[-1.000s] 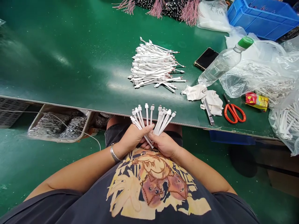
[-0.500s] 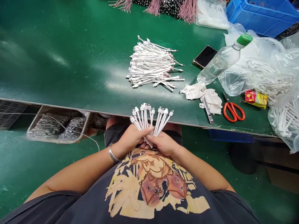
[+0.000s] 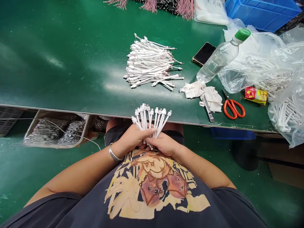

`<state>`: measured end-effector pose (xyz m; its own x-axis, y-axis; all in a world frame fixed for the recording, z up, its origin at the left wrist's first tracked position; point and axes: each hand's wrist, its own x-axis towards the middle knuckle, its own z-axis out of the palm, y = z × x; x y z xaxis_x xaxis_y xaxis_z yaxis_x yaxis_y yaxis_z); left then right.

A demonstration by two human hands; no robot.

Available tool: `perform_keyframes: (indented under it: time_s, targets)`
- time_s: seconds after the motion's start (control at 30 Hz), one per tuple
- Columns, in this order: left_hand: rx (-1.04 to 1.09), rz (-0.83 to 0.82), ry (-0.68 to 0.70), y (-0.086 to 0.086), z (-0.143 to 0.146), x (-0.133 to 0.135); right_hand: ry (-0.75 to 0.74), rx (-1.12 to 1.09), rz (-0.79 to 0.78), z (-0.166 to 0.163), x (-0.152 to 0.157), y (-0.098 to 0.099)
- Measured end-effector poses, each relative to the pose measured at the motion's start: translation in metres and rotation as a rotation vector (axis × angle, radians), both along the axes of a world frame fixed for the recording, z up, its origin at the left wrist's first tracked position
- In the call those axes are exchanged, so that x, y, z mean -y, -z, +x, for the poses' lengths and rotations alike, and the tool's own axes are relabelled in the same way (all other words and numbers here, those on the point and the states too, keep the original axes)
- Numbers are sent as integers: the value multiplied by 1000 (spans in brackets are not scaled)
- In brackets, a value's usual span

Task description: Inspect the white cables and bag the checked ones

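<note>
A fanned bunch of short white USB cables (image 3: 150, 118) stands up out of both my hands, connector ends pointing toward the table. My left hand (image 3: 135, 137) is closed around the left part of the bunch, its thumb lying across the cables. My right hand (image 3: 163, 144) grips the right part, and the two hands meet in front of my shirt. The lower cable ends are mostly hidden by the fingers. Beyond the hands, a pile of similar white cables (image 3: 149, 63) lies on the green table (image 3: 83, 63).
Right of the pile are a phone (image 3: 203, 53), a water bottle (image 3: 220, 57), a crumpled cloth (image 3: 194, 89), a metal blade-like tool (image 3: 208, 109), red-handled scissors (image 3: 234, 108) and plastic bags of cables (image 3: 287, 110). A blue bin (image 3: 263, 14) stands behind. Below the table edge sits a box of bagged parts (image 3: 57, 129).
The cables in my hands have shifted, the left and right groups now closer together in the fan. The whole view has moved slightly, with table items appearing further left and up.
</note>
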<state>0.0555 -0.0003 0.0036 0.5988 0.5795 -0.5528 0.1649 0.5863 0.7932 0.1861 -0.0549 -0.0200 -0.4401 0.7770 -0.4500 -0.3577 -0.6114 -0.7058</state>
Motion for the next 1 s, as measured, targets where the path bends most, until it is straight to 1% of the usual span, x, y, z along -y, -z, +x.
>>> perform_keyframes:
  time_s: [0.17, 0.37, 0.57, 0.77, 1.0]
  targets:
    - [-22, -3, -17, 0, 1, 1, 13, -25, 13, 1, -1, 4]
    - [-40, 75, -30, -3, 1, 3, -8, -28, 0, 2, -3, 1]
    - [-135, 71, 75, -8, 4, -4, -27, 0, -5, 0, -4, 1]
    - [-112, 68, -24, -4, 8, -4, -29, -31, -27, 2, -6, 7]
    - [-142, 34, -27, -3, 6, 0, -41, -78, -54, 4, -6, 9]
